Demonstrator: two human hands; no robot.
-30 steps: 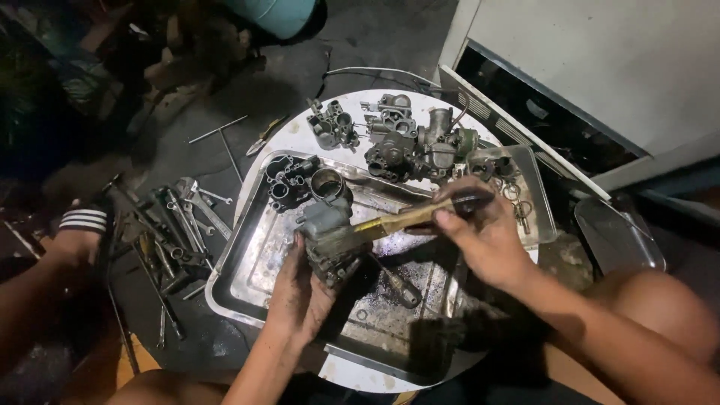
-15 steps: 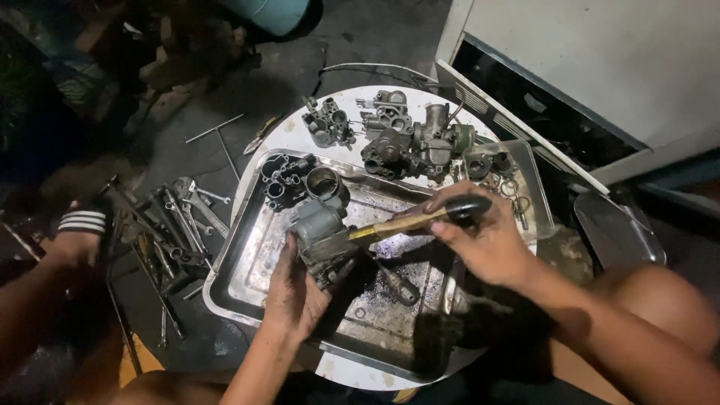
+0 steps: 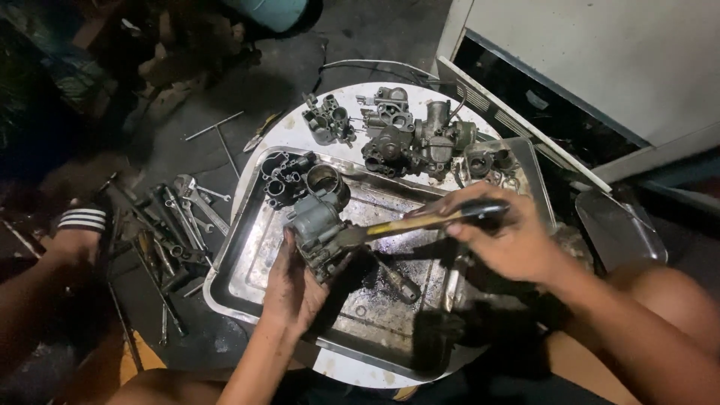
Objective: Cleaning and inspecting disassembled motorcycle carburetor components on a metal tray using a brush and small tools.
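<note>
While your left hand (image 3: 296, 289) is clamped around the grey carburetor body (image 3: 319, 225) above the metal tray (image 3: 247, 255), your right hand (image 3: 510, 236) is closed on the screwdriver (image 3: 427, 220), its tip at the body. More carburetor parts (image 3: 405, 139) sit beyond the tray; wrenches (image 3: 180, 217) lie on the floor to the left.

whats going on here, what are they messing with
A person holds a grimy grey metal carburettor body in the left hand over a shallow steel tray. The right hand grips a yellow-shafted, black-handled screwdriver, tip against the part. More carburettor parts sit on the round white table; wrenches lie on the floor.
</note>
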